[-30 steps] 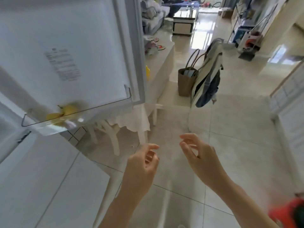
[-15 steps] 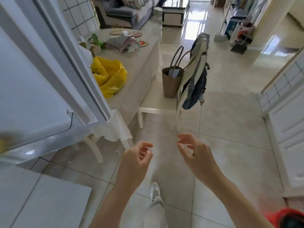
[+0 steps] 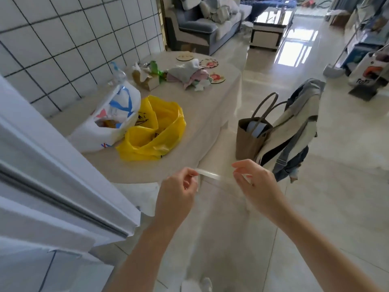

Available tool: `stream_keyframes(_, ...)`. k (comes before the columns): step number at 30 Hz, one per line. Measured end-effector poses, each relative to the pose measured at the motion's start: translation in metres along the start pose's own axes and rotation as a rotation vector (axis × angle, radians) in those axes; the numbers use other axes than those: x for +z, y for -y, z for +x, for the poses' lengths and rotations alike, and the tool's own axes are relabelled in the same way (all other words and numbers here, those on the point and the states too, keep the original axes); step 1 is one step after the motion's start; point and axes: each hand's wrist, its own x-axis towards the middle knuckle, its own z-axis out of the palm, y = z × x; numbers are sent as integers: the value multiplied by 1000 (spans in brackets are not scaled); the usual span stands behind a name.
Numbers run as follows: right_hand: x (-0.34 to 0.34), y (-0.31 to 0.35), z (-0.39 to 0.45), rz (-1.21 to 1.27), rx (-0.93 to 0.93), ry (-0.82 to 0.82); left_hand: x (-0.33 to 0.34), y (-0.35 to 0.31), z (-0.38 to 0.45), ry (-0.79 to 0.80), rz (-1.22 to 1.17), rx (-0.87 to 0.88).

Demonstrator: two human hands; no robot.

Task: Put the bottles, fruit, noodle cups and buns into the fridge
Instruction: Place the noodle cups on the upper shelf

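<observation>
Contents of the white plastic bag (image 3: 109, 123) at the near left edge of the tabletop (image 3: 210, 110): only orange and blue scraps show at its mouth, unidentifiable. Interior of the yellow plastic bag (image 3: 153, 131) just beside it: folds conceal it. Fridge door (image 3: 52, 175): cut by the left and bottom edges. Thin clear strip (image 3: 208, 174) between left hand (image 3: 176, 197) and right hand (image 3: 256, 186): motion-blurred, nature undetermined. Whether the fingers grip it cannot be told.

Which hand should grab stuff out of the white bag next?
Probably the left hand. Both hands look empty, but the white bag sits on the table to the left, nearer that hand. The right hand would have to cross over.
</observation>
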Motion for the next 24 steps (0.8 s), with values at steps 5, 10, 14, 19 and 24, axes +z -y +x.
stream_keyframes(5, 6, -17, 84, 21, -82, 119, 17, 6, 49, -41, 12, -144)
stream_keyframes(10, 15, -36, 164, 7, -197, 294, 38, 9, 96, -186, 14, -310)
stream_keyframes(14, 17, -41, 223, -12, -296, 429, 50, 6, 125, -277, 26, -421)
stream_keyframes(19, 31, -35, 279, 7, -417, 524, 51, 13, 152, -363, 101, -482)
stream_keyframes(24, 63, -14, 323, 33, -515, 581, 31, 32, 186, -445, 223, -503)
